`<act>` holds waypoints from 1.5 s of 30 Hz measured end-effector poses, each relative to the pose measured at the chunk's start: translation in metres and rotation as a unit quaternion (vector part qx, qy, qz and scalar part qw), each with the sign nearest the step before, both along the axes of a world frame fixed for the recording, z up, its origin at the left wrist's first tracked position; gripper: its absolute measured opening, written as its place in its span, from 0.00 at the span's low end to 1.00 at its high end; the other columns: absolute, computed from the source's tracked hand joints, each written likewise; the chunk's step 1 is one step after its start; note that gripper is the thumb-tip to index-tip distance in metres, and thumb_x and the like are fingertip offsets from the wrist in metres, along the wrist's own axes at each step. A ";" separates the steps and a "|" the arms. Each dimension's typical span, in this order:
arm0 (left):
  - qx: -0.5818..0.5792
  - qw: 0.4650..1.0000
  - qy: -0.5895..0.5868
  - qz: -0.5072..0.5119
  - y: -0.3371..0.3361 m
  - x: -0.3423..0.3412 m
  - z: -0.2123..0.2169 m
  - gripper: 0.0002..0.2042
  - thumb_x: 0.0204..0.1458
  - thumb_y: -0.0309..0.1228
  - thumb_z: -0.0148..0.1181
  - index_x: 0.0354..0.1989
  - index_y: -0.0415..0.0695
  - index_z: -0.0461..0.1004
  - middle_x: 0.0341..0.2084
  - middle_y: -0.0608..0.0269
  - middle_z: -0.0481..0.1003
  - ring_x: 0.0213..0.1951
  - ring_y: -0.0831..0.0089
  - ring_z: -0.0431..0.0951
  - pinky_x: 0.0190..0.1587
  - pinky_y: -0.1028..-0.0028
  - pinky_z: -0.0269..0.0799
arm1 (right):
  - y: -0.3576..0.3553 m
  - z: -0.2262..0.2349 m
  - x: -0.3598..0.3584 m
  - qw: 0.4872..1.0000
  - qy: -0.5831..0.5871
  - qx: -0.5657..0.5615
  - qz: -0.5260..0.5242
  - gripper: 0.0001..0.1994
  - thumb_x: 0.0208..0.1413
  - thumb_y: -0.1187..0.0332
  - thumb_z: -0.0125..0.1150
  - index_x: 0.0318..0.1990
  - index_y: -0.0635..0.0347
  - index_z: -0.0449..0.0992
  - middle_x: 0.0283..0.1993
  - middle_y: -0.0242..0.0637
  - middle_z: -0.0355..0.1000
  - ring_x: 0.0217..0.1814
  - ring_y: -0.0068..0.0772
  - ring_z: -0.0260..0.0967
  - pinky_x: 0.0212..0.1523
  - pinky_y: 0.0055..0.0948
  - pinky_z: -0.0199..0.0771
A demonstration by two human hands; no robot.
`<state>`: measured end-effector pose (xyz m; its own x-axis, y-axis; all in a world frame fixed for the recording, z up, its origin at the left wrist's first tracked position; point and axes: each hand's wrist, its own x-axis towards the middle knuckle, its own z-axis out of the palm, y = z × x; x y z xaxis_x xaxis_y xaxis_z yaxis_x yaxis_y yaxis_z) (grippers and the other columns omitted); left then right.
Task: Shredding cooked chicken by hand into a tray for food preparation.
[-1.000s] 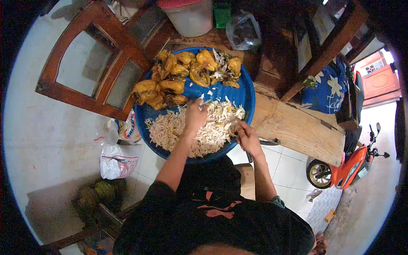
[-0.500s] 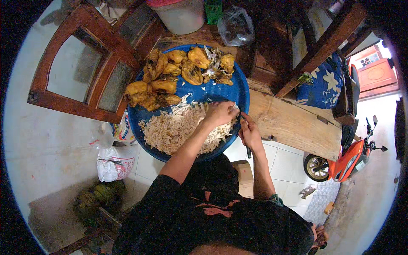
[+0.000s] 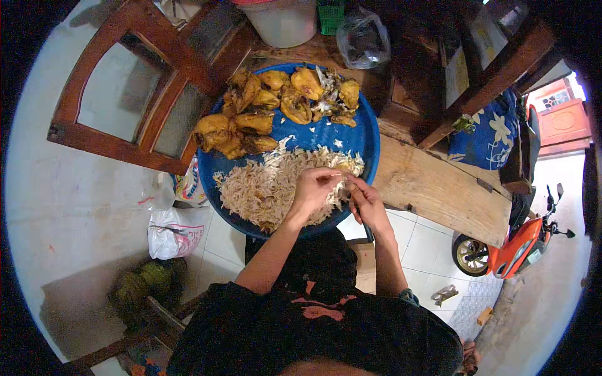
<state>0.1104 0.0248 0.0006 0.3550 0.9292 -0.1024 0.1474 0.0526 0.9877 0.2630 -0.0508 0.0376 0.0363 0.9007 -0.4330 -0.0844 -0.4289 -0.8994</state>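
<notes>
A round blue tray (image 3: 374,147) holds a wide heap of pale shredded chicken (image 3: 257,188) on its near side. Several yellow-brown cooked chicken pieces (image 3: 235,131) lie along its far and left sides, next to a pile of bones and scraps (image 3: 327,94). Over the heap's right part, my left hand (image 3: 312,193) pinches a small bit of chicken, mostly hidden by the fingers. My right hand (image 3: 369,207) is closed round a knife (image 3: 369,233), whose dark handle shows below the palm. The fingertips of both hands meet near the tray's right rim.
A wooden bench (image 3: 439,182) extends right of the tray. Behind stand a pale bucket (image 3: 282,25), a green basket (image 3: 330,17) and a clear plastic bag (image 3: 364,39). An open wooden cabinet door (image 3: 166,81) stands at the left. An orange motorbike (image 3: 517,250) is parked at the right.
My left hand has come nearer and lower over the heap, its fingertips now at the right hand's. The knife stays in my right hand. The whole view has shifted slightly.
</notes>
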 end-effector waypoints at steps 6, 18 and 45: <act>-0.107 0.988 -0.107 0.026 -0.007 -0.008 -0.001 0.11 0.44 0.21 0.65 0.38 0.38 0.77 0.32 0.63 0.78 0.34 0.78 0.76 0.39 0.78 0.73 | 0.002 0.006 -0.017 0.999 -0.015 0.013 0.036 0.17 0.65 0.65 0.43 0.60 0.52 0.64 0.15 0.25 0.58 0.10 0.14 0.49 0.10 0.17 0.49; 0.006 0.997 0.011 0.070 0.034 -0.018 -0.028 0.08 0.39 0.19 0.62 0.30 0.41 0.75 0.28 0.63 0.77 0.34 0.74 0.76 0.40 0.75 0.71 | 0.006 0.003 -0.003 0.993 -0.116 -0.006 -0.015 0.16 0.64 0.64 0.44 0.58 0.51 0.67 0.15 0.25 0.60 0.10 0.14 0.50 0.10 0.18 0.49; -0.173 0.979 -0.094 0.061 -0.026 -0.047 0.007 0.08 0.48 0.20 0.58 0.38 0.39 0.78 0.32 0.66 0.77 0.34 0.80 0.75 0.38 0.80 0.71 | 0.007 0.002 -0.027 0.994 -0.043 -0.040 0.087 0.17 0.63 0.64 0.47 0.57 0.59 0.67 0.21 0.29 0.65 0.17 0.19 0.59 0.17 0.22 0.59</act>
